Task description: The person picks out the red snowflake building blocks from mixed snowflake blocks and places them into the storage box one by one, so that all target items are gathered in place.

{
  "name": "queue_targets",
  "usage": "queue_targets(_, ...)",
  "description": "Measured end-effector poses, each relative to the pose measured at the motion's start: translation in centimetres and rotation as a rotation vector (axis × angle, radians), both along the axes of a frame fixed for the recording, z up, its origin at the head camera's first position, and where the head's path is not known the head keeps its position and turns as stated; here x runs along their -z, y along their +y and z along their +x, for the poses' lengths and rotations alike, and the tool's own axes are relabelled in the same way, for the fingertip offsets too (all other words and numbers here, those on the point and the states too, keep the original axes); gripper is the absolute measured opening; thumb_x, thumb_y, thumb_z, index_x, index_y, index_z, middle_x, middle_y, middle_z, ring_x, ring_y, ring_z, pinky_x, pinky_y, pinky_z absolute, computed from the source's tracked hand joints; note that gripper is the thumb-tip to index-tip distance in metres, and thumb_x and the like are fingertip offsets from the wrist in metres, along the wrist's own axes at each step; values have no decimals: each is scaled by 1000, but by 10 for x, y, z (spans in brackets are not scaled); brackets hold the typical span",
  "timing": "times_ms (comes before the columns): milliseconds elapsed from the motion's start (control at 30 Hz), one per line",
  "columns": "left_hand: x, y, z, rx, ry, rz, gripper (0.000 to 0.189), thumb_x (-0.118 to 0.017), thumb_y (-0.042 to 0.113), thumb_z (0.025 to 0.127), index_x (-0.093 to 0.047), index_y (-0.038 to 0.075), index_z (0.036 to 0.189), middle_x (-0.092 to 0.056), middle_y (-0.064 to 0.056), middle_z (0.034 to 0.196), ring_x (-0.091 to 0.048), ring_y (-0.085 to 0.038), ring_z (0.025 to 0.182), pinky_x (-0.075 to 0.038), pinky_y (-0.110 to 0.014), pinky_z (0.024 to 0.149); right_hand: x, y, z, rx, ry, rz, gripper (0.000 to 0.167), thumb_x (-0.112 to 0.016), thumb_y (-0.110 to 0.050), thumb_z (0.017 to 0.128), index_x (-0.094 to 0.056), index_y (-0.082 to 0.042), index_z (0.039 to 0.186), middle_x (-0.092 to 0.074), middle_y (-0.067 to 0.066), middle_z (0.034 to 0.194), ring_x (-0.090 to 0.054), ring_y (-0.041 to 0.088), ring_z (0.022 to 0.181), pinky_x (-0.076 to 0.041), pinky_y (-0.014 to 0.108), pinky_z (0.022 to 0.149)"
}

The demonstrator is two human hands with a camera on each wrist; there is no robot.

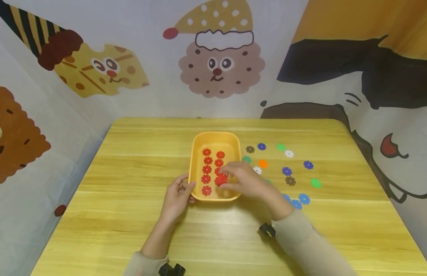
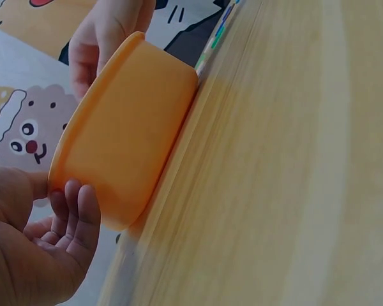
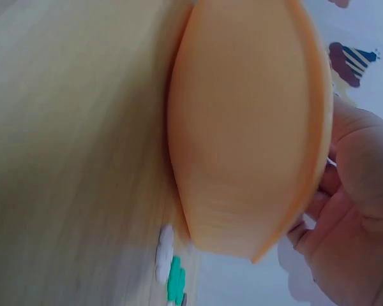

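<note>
A yellow-orange tray (image 1: 215, 199) stands on the wooden table. Inside it, red notched plastic discs (image 1: 206, 169) lie in two columns, several in each. My left hand (image 1: 176, 197) grips the tray's near left corner, thumb over the rim and fingers against the outer wall; the left wrist view shows this grip on the tray (image 2: 127, 127). Reaching over the right rim, my right hand (image 1: 246, 179) pinches a red disc (image 1: 221, 179) between thumb and fingers, low over the right column. In the right wrist view, the tray wall hides the fingertips of that hand (image 3: 360, 204).
To the tray's right lie loose notched discs: blue (image 1: 287, 171), white (image 1: 289, 153), brown (image 1: 290, 181), green (image 1: 315, 183), orange (image 1: 263, 164) and light blue (image 1: 304, 199). My right forearm partly covers some. A wall cloth with cartoon prints (image 1: 221, 69) hangs behind the table (image 1: 130, 172).
</note>
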State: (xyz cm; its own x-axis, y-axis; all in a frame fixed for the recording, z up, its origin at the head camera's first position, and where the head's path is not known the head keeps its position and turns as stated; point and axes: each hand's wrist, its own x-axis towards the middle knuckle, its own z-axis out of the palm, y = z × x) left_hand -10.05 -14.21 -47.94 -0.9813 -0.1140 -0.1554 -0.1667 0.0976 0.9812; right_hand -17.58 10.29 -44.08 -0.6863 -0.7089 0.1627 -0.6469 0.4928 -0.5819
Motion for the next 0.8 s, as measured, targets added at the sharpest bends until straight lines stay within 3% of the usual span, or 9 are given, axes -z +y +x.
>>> queue_targets(100,0,0,0,3,-4,4,45,-65,8,99,-52,-2,141,-62,-21,87,-64,-21,65,-64,-29,60,1,-7,0,-16,17,52,39,-85,-24,83,-72,-5,114,-72,1,102,-65,17,91,-57,32,85)
queue_targets(233,1,1,0,8,-5,5,46,-65,9,100,-51,-2,142,-62,-21,88,-64,-20,66,-64,-29,60,2,-11,0,-18,8,146,33,-86,-29,82,-74,-14,108,-68,-8,93,-61,13,82,-49,30,82)
queue_targets(433,2,2,-1,5,-3,11,46,-66,9,99,-52,-1,141,-62,-20,88,-65,-21,66,-64,-30,61,5,-9,-2,-27,-3,168,36,-86,-36,81,-74,-14,107,-70,-5,98,-62,14,89,-46,34,87)
queue_targets(667,1,2,-1,8,3,8,44,-65,8,99,-53,-1,140,-62,-17,86,-64,-21,65,-64,-30,60,10,-2,-2,49,-44,-14,36,-77,-27,92,-69,-4,118,-68,9,111,-64,26,105,-56,40,94)
queue_targets(800,-2,0,-1,15,3,-38,45,-66,12,99,-52,0,141,-62,-16,87,-64,-21,65,-64,-30,60,10,8,3,138,4,-152,37,-76,-23,92,-66,-3,123,-66,9,120,-60,29,114,-54,47,101)
